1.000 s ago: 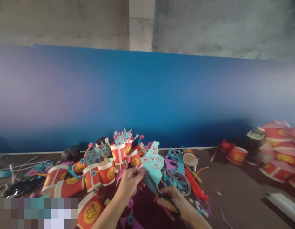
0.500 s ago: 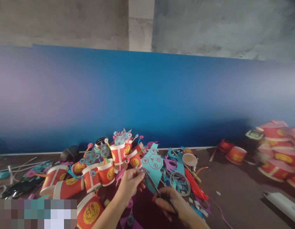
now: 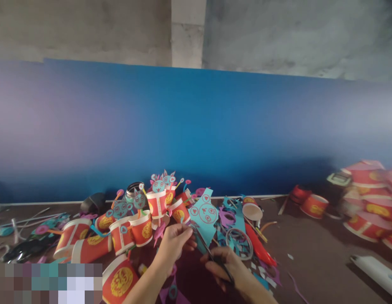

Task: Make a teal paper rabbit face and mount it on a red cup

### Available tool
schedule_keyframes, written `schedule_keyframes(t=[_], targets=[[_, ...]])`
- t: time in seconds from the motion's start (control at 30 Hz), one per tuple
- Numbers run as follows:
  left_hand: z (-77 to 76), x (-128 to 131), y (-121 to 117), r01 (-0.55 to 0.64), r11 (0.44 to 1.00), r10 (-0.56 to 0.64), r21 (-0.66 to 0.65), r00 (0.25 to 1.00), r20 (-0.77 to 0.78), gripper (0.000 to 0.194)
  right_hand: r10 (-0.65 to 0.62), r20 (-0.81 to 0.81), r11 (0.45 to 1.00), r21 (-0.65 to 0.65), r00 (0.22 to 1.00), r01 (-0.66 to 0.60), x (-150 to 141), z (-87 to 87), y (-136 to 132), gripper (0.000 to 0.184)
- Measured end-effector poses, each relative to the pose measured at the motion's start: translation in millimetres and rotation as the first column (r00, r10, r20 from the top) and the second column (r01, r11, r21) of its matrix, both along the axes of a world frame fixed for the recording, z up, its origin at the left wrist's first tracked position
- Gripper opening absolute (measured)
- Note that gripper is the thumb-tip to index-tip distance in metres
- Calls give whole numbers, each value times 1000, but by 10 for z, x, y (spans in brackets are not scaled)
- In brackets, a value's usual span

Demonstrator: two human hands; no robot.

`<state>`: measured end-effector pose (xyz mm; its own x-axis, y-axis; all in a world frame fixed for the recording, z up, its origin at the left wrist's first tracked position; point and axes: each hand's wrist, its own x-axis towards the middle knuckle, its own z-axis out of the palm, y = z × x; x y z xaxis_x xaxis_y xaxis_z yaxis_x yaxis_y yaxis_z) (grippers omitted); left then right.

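My left hand [image 3: 177, 240] pinches the lower left edge of a blue sheet of paper [image 3: 208, 230]. Red outlines of a round face and small hearts in circles are drawn on that sheet. In my right hand [image 3: 225, 264] is a pair of scissors [image 3: 204, 245] with dark handles, its blades pointing up and left at the paper, close to my left fingertips. Whether the blades are parted I cannot tell. Just left of my hands stand red paper cups [image 3: 141, 228] with yellow emblems, some bearing blue paper faces [image 3: 158, 185] and coloured strips.
Paper scraps and a roll of clear tape [image 3: 248, 251] lie right of my hands, near a bright red object [image 3: 257, 245]. Stacked red cups [image 3: 368, 207] stand far right, a white box-like object [image 3: 376, 270] before them. A blue panel [image 3: 196, 126] rises behind the table.
The blue paper has turned slightly, so its drawn face now tilts to the right. My hands and the scissors stay almost in the same place.
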<state>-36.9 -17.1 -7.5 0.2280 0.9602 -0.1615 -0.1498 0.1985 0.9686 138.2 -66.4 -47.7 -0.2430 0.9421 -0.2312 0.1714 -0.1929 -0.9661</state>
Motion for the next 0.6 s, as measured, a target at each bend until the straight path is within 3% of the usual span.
schedule_keyframes(t=[0.23,0.6], targets=[[-45,46,-20,28,998,-22,51,993,-112,37,22,1,999,48,1000,-22,2,-100,28,47],[-43,48,-15,40,998,-34,46,991,-128,36,-18,30,998,52,999,17,-64,73,1,42]])
